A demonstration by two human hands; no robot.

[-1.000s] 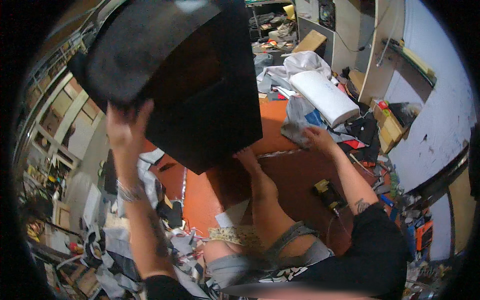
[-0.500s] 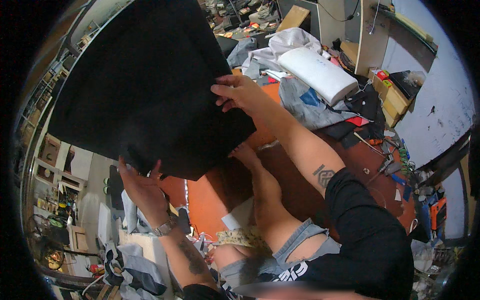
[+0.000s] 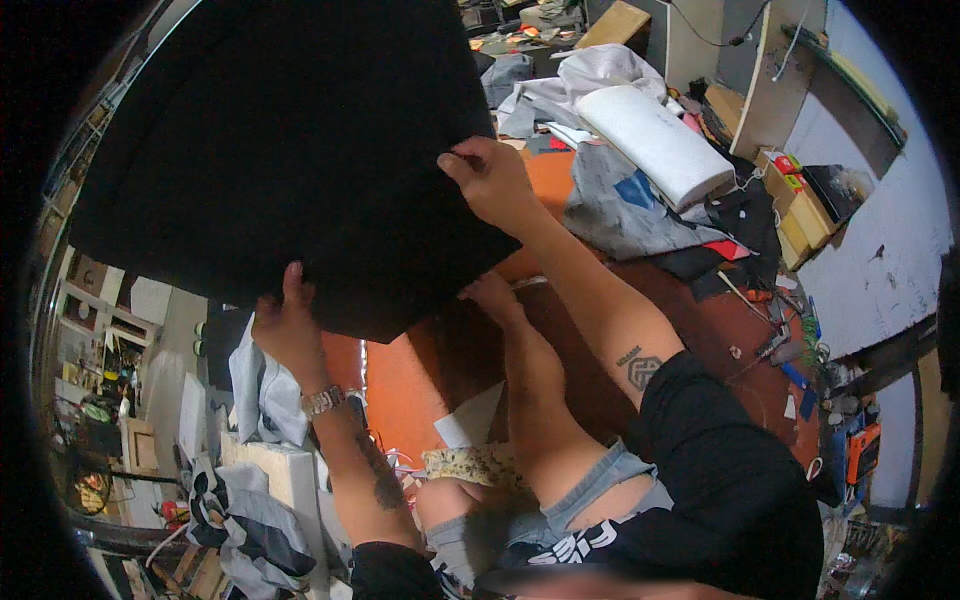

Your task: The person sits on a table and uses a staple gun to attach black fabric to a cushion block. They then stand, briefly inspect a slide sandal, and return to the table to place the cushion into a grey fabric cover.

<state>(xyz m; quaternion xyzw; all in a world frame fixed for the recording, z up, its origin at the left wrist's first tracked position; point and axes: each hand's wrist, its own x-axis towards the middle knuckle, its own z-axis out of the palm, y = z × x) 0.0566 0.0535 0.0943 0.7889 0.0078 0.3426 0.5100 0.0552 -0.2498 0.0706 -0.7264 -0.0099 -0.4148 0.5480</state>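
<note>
A large black sheet [image 3: 280, 150], seemingly covered in dark cloth, is raised in front of me and fills the upper left. My left hand [image 3: 288, 328] grips its lower edge, thumb lying over the face turned toward me and the other fingers partly hidden. At the sheet's right edge, my right hand [image 3: 492, 185] is closed in a pinch on the rim. The lower corner hangs above the orange-brown floor covering [image 3: 400, 385], close to my bare foot [image 3: 490, 292]. What lies behind the sheet is hidden.
At upper right a white foam-like block [image 3: 655, 145] rests among grey cloth [image 3: 625, 215]. Hand tools [image 3: 770, 345] and scraps lie along the right wall. Grey and black fabric [image 3: 245, 525] drapes by a pale block [image 3: 275, 470] at lower left. Cardboard boxes [image 3: 800, 215] stand farther right.
The sheet has shifted slightly up and its lower edge tilts differently. My left hand has risen with its thumb now over the front; my right fingers have closed tighter on the edge.
</note>
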